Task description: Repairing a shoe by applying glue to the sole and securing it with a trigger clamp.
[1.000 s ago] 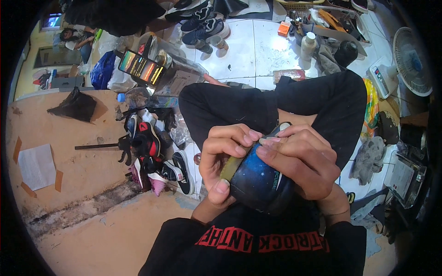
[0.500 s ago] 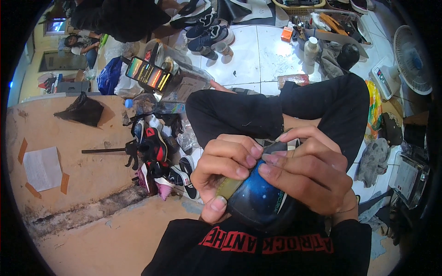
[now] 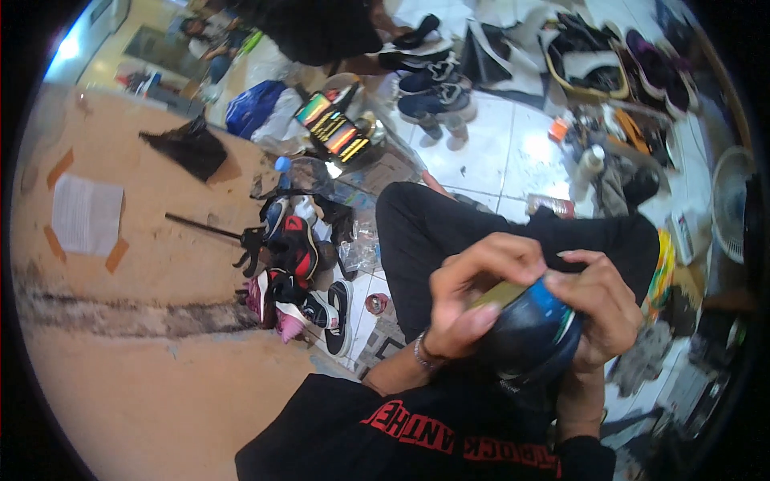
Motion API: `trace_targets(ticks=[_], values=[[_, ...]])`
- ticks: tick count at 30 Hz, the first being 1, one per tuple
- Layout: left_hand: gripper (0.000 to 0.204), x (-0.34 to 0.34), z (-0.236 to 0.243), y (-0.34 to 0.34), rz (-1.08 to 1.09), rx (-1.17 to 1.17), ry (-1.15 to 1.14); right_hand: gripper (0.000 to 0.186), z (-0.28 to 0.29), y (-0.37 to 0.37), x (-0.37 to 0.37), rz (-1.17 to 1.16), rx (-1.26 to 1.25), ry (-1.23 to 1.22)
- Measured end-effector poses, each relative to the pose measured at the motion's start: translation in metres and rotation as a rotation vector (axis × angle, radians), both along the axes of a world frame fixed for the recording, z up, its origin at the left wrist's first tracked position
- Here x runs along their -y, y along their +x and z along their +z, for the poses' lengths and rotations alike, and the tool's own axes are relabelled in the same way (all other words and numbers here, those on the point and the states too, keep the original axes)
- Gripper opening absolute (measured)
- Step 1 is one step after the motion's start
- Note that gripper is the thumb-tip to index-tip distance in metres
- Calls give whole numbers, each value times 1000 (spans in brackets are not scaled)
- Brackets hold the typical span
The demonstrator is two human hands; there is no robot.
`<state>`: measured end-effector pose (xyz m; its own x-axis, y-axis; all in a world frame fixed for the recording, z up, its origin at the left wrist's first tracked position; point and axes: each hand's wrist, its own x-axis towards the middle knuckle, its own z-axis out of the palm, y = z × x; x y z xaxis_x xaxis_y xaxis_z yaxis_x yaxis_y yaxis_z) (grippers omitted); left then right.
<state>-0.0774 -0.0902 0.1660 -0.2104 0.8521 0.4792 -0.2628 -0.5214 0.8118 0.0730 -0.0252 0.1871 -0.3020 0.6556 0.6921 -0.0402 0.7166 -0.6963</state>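
A dark shoe with a bright blue speckled upper and a yellowish-olive strip along its edge is held over my lap. My left hand has curled fingers round the strip side, with the thumb low on the strip. My right hand grips the other side, fingers bent over the blue part near the top. Both hands are closed on the shoe, whose underside is hidden. My black-trousered legs lie crossed just beyond it.
Piled shoes and a black bar clamp lie at left beside a peach wall. A phone, glasses, sneakers, a tool tray and a bottle stand ahead. A fan is right. Other people sit at the top.
The view has swung, so the surroundings sit tilted and shifted. My hands and the shoe appear further right and turned, with more of my left wrist and its bracelet showing.
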Motion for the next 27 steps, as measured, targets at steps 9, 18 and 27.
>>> trace_targets(ticks=[9,18,27], values=[[35,-70,-91,-35,-83,320,-252,31,-51,-50,-37,-194,304,-256],[35,-70,-185,-70,15,641,-459,27,-117,-102,-72,-6,766,-140],[34,-93,-194,-71,132,592,-540,22,-151,-106,-101,-109,737,-359]])
